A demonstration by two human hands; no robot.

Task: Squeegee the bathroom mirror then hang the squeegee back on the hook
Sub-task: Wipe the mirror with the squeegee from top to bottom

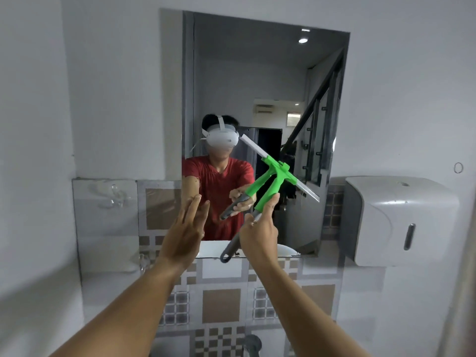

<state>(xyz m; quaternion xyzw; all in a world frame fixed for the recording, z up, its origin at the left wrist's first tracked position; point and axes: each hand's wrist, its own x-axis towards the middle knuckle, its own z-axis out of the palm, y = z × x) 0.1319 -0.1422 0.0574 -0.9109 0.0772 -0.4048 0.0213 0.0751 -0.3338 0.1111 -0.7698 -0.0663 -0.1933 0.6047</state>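
Note:
The wall mirror [257,73] hangs straight ahead and reflects a person in a red shirt. My right hand [260,233] grips the grey handle of a green squeegee [270,188]. Its white blade [253,146] lies tilted against the lower right part of the glass, running from upper left to lower right. My left hand [184,233] is raised flat with fingers together and extended, near the mirror's lower left edge, holding nothing. A small ring-shaped hook [458,168] sits on the wall at far right.
A white paper dispenser [399,220] is mounted right of the mirror. A clear plastic holder [108,194] is stuck to the wall at left. Patterned brown and grey tiles [221,305] run below the mirror, and a tap [253,343] shows at the bottom.

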